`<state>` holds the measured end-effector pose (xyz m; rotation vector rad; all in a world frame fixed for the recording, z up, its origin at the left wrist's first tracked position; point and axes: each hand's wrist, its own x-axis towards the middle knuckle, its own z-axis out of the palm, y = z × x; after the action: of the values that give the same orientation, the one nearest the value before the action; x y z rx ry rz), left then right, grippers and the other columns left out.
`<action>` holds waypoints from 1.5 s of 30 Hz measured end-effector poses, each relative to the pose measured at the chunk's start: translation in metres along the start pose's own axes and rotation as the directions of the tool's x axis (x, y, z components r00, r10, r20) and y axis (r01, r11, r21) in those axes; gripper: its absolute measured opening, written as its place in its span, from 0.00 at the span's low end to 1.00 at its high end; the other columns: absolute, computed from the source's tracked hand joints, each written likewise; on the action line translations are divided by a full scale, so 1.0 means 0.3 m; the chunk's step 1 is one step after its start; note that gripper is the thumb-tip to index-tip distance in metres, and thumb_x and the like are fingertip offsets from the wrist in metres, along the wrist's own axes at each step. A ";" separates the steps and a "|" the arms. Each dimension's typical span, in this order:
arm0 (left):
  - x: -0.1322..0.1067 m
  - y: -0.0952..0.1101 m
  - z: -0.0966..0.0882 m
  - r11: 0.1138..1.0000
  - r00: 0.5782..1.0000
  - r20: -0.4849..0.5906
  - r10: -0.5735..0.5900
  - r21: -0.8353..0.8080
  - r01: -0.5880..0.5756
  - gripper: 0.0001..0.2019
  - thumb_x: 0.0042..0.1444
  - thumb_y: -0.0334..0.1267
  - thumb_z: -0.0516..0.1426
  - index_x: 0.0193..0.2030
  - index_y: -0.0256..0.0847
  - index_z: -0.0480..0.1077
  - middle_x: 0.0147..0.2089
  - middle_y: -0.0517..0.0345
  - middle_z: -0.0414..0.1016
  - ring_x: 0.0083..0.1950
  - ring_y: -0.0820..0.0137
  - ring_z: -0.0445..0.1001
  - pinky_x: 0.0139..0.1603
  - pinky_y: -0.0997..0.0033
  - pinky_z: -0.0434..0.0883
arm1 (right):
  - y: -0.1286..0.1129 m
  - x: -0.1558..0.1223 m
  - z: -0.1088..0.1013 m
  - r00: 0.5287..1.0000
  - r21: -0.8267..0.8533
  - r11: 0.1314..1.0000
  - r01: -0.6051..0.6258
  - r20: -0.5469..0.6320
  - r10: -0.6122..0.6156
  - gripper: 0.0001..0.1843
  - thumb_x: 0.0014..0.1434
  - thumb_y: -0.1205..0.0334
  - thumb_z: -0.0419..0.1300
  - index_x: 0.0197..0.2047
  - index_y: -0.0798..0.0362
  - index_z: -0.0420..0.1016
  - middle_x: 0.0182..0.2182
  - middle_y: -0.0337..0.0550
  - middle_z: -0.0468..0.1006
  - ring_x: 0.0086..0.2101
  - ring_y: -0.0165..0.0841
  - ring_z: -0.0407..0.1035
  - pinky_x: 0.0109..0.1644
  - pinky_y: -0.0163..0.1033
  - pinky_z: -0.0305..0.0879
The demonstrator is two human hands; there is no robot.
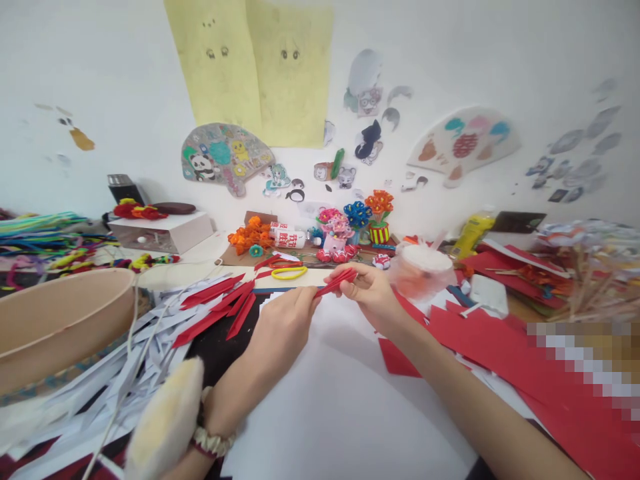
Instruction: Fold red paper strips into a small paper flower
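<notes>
My left hand [283,327] and my right hand [365,290] meet over a white sheet [330,400] at the table's middle. Both pinch the same narrow folded red paper strip [336,282], the left at its near end, the right wrapped round its far end. The strip is tilted, higher on the right. Several similar folded red strips [220,303] lie fanned out on the table just left of my left hand. A fluffy cream cuff [167,420] and a hair tie sit at my left wrist.
Yellow-handled scissors [289,270] lie behind the strips. A beige bowl [60,320] and white paper offcuts [115,380] fill the left. Red paper sheets [505,353] cover the right. Paper flowers [373,213], a glue bottle [290,237] and a round plastic tub [420,270] stand behind.
</notes>
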<state>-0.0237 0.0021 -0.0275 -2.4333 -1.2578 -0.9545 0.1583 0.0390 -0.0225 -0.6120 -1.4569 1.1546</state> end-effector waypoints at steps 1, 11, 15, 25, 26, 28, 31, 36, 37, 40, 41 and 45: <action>0.000 -0.011 -0.006 0.998 1.000 0.021 0.021 0.053 -0.022 0.10 0.66 0.35 0.46 0.39 0.38 0.67 0.32 0.56 0.74 0.32 0.68 0.72 0.30 0.73 0.63 | -0.002 0.003 -0.009 0.999 -0.104 0.994 0.044 0.024 -0.042 0.15 0.51 0.52 0.68 0.38 0.52 0.77 0.35 0.44 0.79 0.34 0.34 0.71 0.39 0.40 0.67; 0.011 -0.034 -0.020 0.911 0.932 0.292 0.213 0.286 -0.297 0.12 0.57 0.20 0.45 0.33 0.37 0.65 0.30 0.54 0.70 0.30 0.64 0.69 0.30 0.67 0.65 | 0.040 -0.016 -0.006 0.786 -0.800 0.078 0.594 0.558 -0.266 0.12 0.67 0.66 0.51 0.38 0.59 0.76 0.32 0.50 0.78 0.33 0.36 0.68 0.38 0.40 0.60; 0.005 -0.039 0.004 0.904 0.933 0.279 0.229 0.295 -0.310 0.12 0.58 0.20 0.45 0.33 0.37 0.65 0.28 0.55 0.69 0.29 0.64 0.68 0.30 0.66 0.64 | 0.095 -0.026 -0.003 0.823 -0.840 0.061 0.539 0.509 -0.254 0.16 0.67 0.66 0.50 0.30 0.57 0.73 0.24 0.44 0.73 0.27 0.34 0.64 0.30 0.37 0.54; 0.011 -0.057 0.036 0.953 0.966 0.163 0.199 0.197 -0.229 0.14 0.63 0.26 0.42 0.32 0.39 0.65 0.27 0.57 0.69 0.27 0.67 0.68 0.26 0.69 0.64 | 0.136 -0.028 0.013 0.890 -0.852 0.258 0.456 0.428 -0.160 0.11 0.61 0.72 0.53 0.27 0.54 0.68 0.25 0.41 0.71 0.28 0.33 0.63 0.31 0.36 0.55; 0.008 -0.063 0.039 0.957 0.969 0.151 0.193 0.187 -0.220 0.14 0.63 0.25 0.42 0.31 0.40 0.65 0.26 0.58 0.68 0.26 0.67 0.68 0.26 0.69 0.64 | 0.136 -0.026 0.017 0.894 -0.846 0.290 0.448 0.421 -0.151 0.10 0.62 0.72 0.53 0.28 0.54 0.68 0.25 0.40 0.71 0.28 0.33 0.64 0.32 0.36 0.56; -0.001 -0.073 0.046 0.968 0.976 0.119 0.183 0.152 -0.200 0.13 0.62 0.26 0.43 0.33 0.39 0.66 0.25 0.58 0.68 0.26 0.68 0.68 0.26 0.70 0.65 | 0.132 -0.024 0.024 0.897 -0.828 0.345 0.441 0.415 -0.150 0.08 0.62 0.71 0.54 0.31 0.55 0.69 0.26 0.40 0.72 0.28 0.32 0.64 0.32 0.35 0.57; -0.010 -0.075 0.044 0.988 0.986 0.102 0.133 0.061 -0.139 0.12 0.63 0.29 0.45 0.35 0.38 0.68 0.25 0.58 0.69 0.25 0.69 0.69 0.26 0.71 0.65 | 0.124 -0.022 0.028 0.902 -0.830 0.354 0.432 0.403 -0.155 0.09 0.61 0.71 0.54 0.30 0.55 0.69 0.25 0.40 0.72 0.28 0.32 0.64 0.31 0.35 0.57; 0.093 -0.073 -0.014 0.950 0.918 0.395 0.021 -0.295 0.105 0.12 0.65 0.39 0.47 0.41 0.42 0.71 0.35 0.57 0.78 0.34 0.71 0.76 0.35 0.75 0.70 | 0.102 -0.009 -0.019 0.902 -0.872 0.271 0.408 0.340 -0.267 0.11 0.51 0.77 0.52 0.23 0.54 0.66 0.21 0.42 0.69 0.24 0.34 0.61 0.27 0.38 0.52; 0.142 -0.079 -0.023 0.927 0.901 0.433 0.027 -0.348 0.140 0.13 0.66 0.41 0.47 0.43 0.42 0.72 0.38 0.56 0.79 0.38 0.70 0.76 0.40 0.75 0.71 | 0.089 -0.003 -0.033 0.896 -0.876 0.281 0.393 0.295 -0.333 0.11 0.50 0.77 0.51 0.22 0.54 0.66 0.20 0.42 0.68 0.24 0.34 0.60 0.27 0.38 0.51; 0.337 -0.099 0.016 0.904 0.887 0.459 -0.047 -0.358 0.233 0.22 0.68 0.42 0.38 0.45 0.38 0.71 0.35 0.55 0.78 0.34 0.71 0.75 0.38 0.73 0.71 | 0.033 0.012 -0.066 0.833 -0.865 0.368 0.340 0.097 -0.544 0.13 0.53 0.78 0.47 0.26 0.54 0.67 0.19 0.42 0.67 0.24 0.34 0.59 0.27 0.38 0.53; 0.409 -0.100 0.059 0.929 0.872 0.485 -0.066 -0.288 0.231 0.22 0.68 0.43 0.39 0.44 0.37 0.71 0.35 0.55 0.78 0.34 0.71 0.74 0.38 0.73 0.71 | 0.011 0.014 -0.072 0.783 -0.849 0.396 0.350 0.033 -0.621 0.13 0.55 0.78 0.47 0.29 0.54 0.68 0.20 0.42 0.67 0.24 0.33 0.59 0.28 0.37 0.54; 0.670 -0.051 0.339 0.958 0.838 0.545 -0.019 -0.230 0.171 0.11 0.64 0.39 0.52 0.43 0.36 0.73 0.41 0.52 0.76 0.42 0.69 0.74 0.48 0.67 0.71 | -0.052 0.009 -0.065 0.645 -0.795 0.468 0.386 -0.130 -0.753 0.14 0.57 0.79 0.46 0.37 0.53 0.67 0.21 0.41 0.68 0.24 0.33 0.61 0.28 0.38 0.57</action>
<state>0.0925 0.1885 0.0243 -3.0209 -1.5148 -0.4879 0.1795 0.0414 -0.0094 -0.7418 -1.4627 -0.2000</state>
